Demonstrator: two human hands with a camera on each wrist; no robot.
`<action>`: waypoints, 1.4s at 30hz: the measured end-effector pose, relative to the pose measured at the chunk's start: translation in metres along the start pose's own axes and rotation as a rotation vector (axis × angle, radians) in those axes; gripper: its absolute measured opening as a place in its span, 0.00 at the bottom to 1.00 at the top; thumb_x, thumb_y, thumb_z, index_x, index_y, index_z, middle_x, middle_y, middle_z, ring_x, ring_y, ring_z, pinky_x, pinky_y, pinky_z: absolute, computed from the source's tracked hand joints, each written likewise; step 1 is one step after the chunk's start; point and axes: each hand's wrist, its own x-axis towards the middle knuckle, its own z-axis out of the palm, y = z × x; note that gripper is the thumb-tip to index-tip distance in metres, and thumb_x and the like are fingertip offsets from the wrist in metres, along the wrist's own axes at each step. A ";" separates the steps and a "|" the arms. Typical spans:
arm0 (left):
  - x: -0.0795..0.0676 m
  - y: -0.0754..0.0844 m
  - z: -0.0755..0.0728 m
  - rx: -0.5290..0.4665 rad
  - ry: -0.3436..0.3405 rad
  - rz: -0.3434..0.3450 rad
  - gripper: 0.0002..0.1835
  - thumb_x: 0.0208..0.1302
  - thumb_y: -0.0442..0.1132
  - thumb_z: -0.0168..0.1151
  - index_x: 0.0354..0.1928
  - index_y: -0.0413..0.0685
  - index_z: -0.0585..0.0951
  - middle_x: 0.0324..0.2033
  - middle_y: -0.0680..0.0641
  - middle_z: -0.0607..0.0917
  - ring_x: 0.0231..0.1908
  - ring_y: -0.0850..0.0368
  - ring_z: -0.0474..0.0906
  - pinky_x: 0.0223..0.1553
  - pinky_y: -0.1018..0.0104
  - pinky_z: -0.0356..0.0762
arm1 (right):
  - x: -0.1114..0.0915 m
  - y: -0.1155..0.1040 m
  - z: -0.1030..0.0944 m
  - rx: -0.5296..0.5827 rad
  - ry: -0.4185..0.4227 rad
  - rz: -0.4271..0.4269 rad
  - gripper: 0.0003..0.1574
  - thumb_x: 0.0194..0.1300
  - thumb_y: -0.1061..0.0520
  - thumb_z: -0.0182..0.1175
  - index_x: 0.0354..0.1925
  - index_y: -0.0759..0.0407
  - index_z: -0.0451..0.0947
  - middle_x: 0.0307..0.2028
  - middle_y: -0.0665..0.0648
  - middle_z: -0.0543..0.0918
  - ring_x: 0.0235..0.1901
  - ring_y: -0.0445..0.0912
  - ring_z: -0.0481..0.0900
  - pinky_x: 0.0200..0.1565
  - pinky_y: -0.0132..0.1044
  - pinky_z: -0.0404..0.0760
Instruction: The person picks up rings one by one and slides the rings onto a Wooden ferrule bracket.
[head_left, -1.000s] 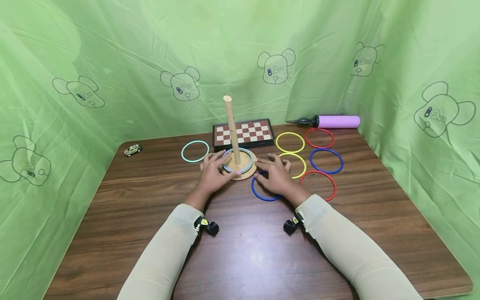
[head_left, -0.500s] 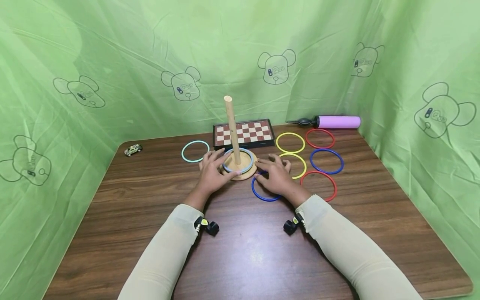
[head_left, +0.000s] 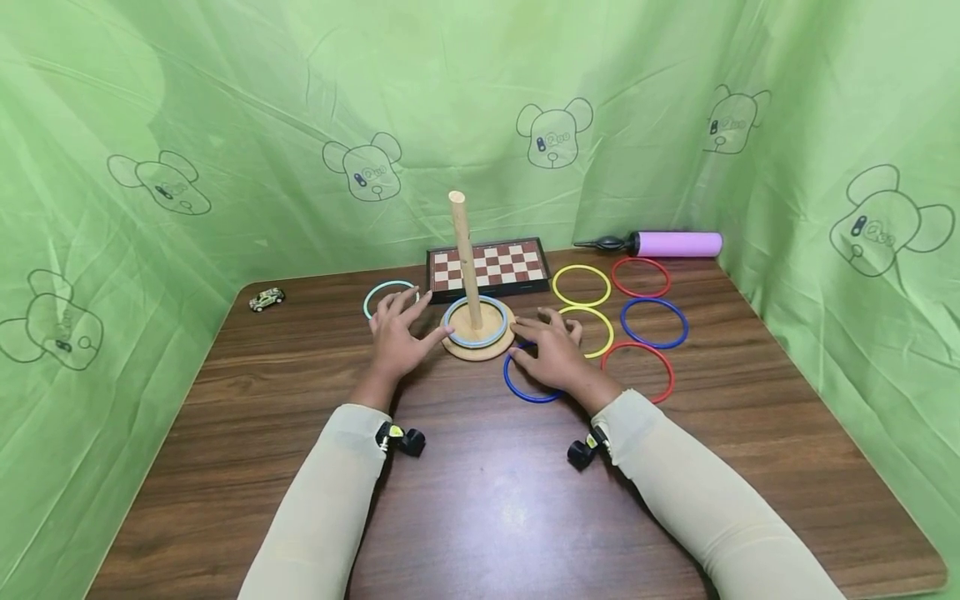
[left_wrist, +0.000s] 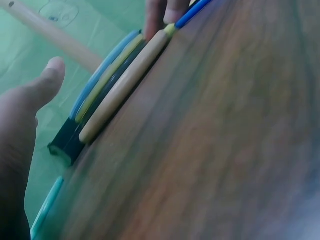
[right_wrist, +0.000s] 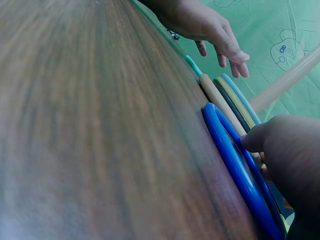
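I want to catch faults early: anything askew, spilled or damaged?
The wooden peg leans slightly left in the head view, which looks odd on its flat round base, though perspective may explain it. Nothing visible looks spilled or broken.

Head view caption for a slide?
Left hand and right hand flank a wooden ring-toss peg circled by a light-blue ring.

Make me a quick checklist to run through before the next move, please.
1. Post standing upright on its base: ok.
2. Light blue ring around the post and lying flat: ok.
3. Left grip empty: ok, its fingers are spread and hold no ring.
4. Turquoise ring fully visible from above: not ok, the left grip hides part of it.
5. Right grip clear of the nearest blue ring: cannot tell, it overlaps in view, but contact is unclear.
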 end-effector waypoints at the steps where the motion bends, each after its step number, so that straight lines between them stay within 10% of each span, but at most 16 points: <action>1: 0.001 -0.002 -0.001 0.006 0.007 -0.008 0.44 0.61 0.61 0.80 0.77 0.55 0.79 0.79 0.39 0.73 0.79 0.32 0.59 0.75 0.22 0.50 | 0.000 0.000 0.000 0.000 0.000 0.001 0.32 0.78 0.43 0.67 0.75 0.49 0.80 0.77 0.54 0.78 0.84 0.62 0.56 0.73 0.73 0.46; 42: 0.023 -0.058 -0.017 0.241 -0.072 -0.304 0.52 0.63 0.75 0.71 0.82 0.57 0.72 0.85 0.38 0.61 0.80 0.25 0.53 0.72 0.23 0.51 | -0.002 -0.001 0.000 0.012 0.006 -0.011 0.32 0.79 0.44 0.65 0.75 0.49 0.79 0.78 0.55 0.77 0.84 0.63 0.56 0.72 0.73 0.46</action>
